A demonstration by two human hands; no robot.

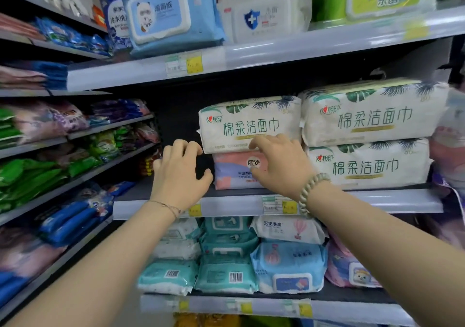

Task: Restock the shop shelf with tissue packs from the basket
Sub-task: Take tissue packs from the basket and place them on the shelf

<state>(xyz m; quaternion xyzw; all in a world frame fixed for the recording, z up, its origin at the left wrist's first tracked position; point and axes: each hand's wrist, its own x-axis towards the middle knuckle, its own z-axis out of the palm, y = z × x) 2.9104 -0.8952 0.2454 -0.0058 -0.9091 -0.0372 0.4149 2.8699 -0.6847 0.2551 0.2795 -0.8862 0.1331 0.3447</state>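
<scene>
A white tissue pack with green lettering point(249, 123) lies on top of a pink and lilac pack point(236, 170) on the middle shelf point(226, 207). My left hand point(180, 173) hovers at the white pack's lower left corner, fingers loosely curled and holding nothing. My right hand point(279, 163) reaches across the front of both packs, its fingertips touching the white pack's lower edge. Two more white packs point(370, 135) are stacked just to the right. The basket is out of view.
Left of the stacked packs the middle shelf has a dark open gap point(176, 125). Wet-wipe packs fill the shelf above point(173, 14) and the shelf below point(231, 258). A neighbouring rack on the left holds green and blue packets point(50, 170).
</scene>
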